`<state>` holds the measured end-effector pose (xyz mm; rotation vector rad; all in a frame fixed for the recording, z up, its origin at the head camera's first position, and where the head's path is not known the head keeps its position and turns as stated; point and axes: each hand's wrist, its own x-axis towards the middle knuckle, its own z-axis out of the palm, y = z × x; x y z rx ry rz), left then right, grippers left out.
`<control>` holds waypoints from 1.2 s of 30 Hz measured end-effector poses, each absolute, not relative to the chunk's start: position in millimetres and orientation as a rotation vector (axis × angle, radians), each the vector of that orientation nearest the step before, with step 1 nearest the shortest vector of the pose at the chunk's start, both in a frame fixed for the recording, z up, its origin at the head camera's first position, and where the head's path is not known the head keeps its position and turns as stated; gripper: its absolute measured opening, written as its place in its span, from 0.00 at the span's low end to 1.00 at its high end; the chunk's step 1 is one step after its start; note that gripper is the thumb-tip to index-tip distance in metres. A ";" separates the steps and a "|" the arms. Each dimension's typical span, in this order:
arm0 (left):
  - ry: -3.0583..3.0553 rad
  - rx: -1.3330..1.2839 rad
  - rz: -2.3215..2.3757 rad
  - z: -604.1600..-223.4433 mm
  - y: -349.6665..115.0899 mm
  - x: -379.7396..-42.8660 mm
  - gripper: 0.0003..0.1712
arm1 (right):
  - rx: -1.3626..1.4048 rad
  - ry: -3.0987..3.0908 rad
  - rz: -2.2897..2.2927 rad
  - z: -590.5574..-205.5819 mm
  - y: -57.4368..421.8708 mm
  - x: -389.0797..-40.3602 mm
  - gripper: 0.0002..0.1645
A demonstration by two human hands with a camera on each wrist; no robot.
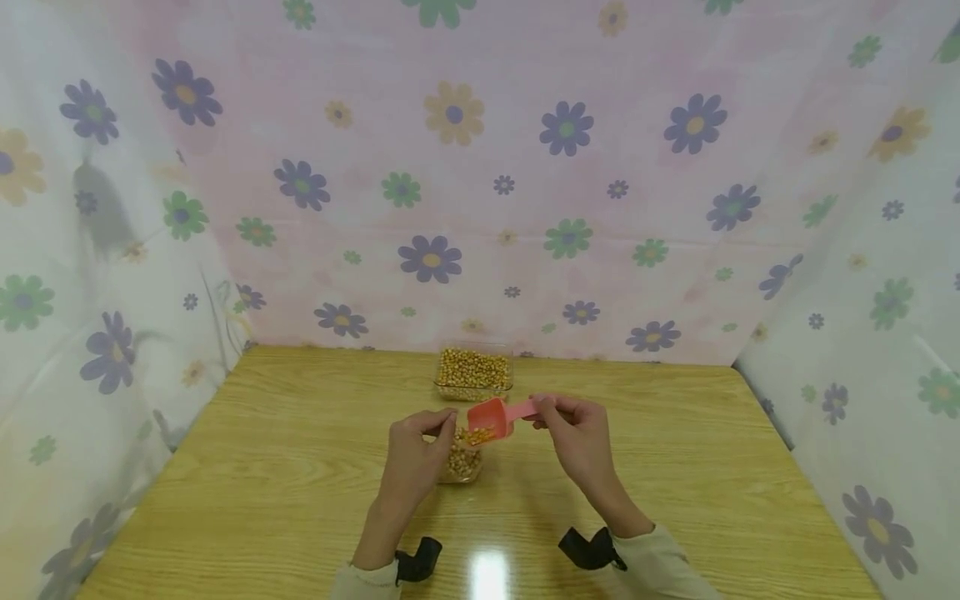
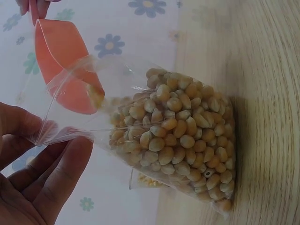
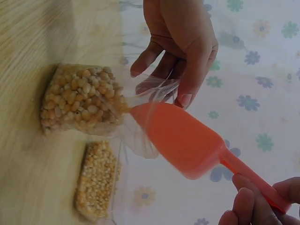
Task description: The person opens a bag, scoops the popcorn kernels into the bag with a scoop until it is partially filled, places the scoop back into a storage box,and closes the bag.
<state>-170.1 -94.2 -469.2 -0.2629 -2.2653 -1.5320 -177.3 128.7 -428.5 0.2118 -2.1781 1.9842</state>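
Note:
A clear plastic bag (image 2: 173, 136), well filled with corn kernels, stands on the table. My left hand (image 1: 416, 450) pinches the rim of its mouth between thumb and fingers. In my right hand (image 1: 581, 433) is the handle of a pink-orange scoop (image 3: 183, 140), gripped between thumb and fingers. The scoop's front edge is inside the bag's mouth and tips down toward the corn. Some kernels lie at the scoop's lip in the head view. Behind the bag sits a clear rectangular container (image 1: 474, 392) of corn kernels.
The wood-grain table (image 1: 300, 433) runs back to a flower-print cloth (image 1: 510, 208), which also hangs at both sides. Black wrist mounts (image 1: 588, 550) are worn at both cuffs. Light reflects off the table's near edge.

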 end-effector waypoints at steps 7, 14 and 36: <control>-2.268 -0.246 -1.559 -470.2 -96.3 -168.9 0.10 | 0.285 -2.303 1.814 -411.4 128.9 -169.4 0.13; -2.257 -0.239 -1.575 -472.8 -98.6 -167.4 0.10 | 0.262 -2.250 1.751 -391.2 147.6 -187.2 0.14; -2.222 -0.224 -1.634 -480.5 -100.3 -166.5 0.09 | -0.072 -2.093 2.099 -491.0 124.3 -299.6 0.21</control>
